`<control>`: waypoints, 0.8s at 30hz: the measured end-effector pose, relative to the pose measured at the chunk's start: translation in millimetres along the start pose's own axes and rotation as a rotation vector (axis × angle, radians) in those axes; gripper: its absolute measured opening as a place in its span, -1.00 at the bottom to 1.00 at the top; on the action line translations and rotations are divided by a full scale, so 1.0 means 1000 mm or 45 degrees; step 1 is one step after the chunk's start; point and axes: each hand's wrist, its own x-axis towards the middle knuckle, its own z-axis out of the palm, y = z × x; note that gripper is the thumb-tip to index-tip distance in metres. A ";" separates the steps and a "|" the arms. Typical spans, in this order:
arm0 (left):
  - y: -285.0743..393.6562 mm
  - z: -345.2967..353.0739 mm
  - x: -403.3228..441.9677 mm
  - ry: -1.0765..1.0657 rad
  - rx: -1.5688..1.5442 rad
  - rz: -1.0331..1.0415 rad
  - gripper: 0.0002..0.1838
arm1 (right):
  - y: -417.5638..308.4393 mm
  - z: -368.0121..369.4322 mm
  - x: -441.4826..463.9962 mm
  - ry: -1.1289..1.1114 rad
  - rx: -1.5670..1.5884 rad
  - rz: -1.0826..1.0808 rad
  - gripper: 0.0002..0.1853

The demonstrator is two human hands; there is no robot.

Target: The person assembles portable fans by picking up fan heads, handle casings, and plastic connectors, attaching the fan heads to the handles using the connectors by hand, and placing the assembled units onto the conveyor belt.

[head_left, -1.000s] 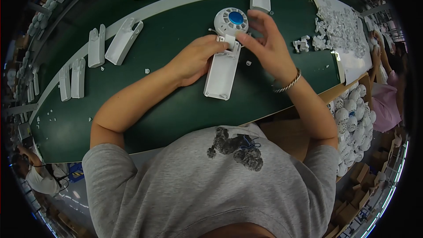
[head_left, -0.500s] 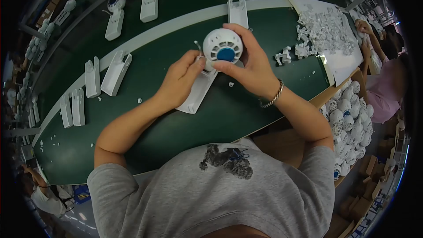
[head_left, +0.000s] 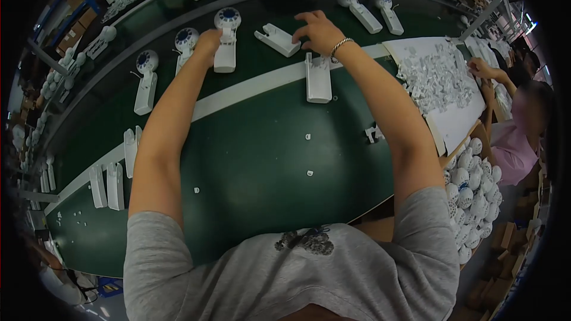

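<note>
Device [head_left: 225, 56], white with a round vented head and a long handle, lies beyond the pale strip [head_left: 250, 89] that curves across the green counter [head_left: 256, 154]. The left hand [head_left: 208, 46], also beyond the strip, is at this device's neck with its fingers drawn in; they are partly hidden, so I cannot tell how firmly they grip. The right hand [head_left: 320, 32], over the strip's far side, is open and empty, its fingers spread and slightly bent. Its fingertips are just beside a tilted white casing [head_left: 276, 40]; I cannot tell whether they touch.

Another casing [head_left: 319, 83] sits across the strip, mostly on its near side. Beyond the strip lie similar devices [head_left: 146, 86], one of them partly behind the left arm. Two slim casings [head_left: 115, 187] lie near the strip's left part, on its near side. Well on the near side are small white pieces [head_left: 310, 173] and a white bracket [head_left: 373, 134]. Off the strip's right end, a white sheet [head_left: 461, 122] carries a heap of small parts [head_left: 437, 77].
</note>
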 end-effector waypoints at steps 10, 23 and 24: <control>0.029 -0.005 -0.045 0.528 1.387 0.608 -0.51 | -0.009 -0.014 -0.006 0.247 0.096 -0.137 -0.80; -0.010 0.072 -0.276 -1.310 -0.921 -0.573 -0.42 | -0.146 -0.097 -0.217 0.479 0.072 -0.095 -0.76; -0.017 0.077 -0.282 -1.340 -0.904 -0.617 -0.43 | -0.147 -0.101 -0.235 0.457 0.152 -0.061 -0.71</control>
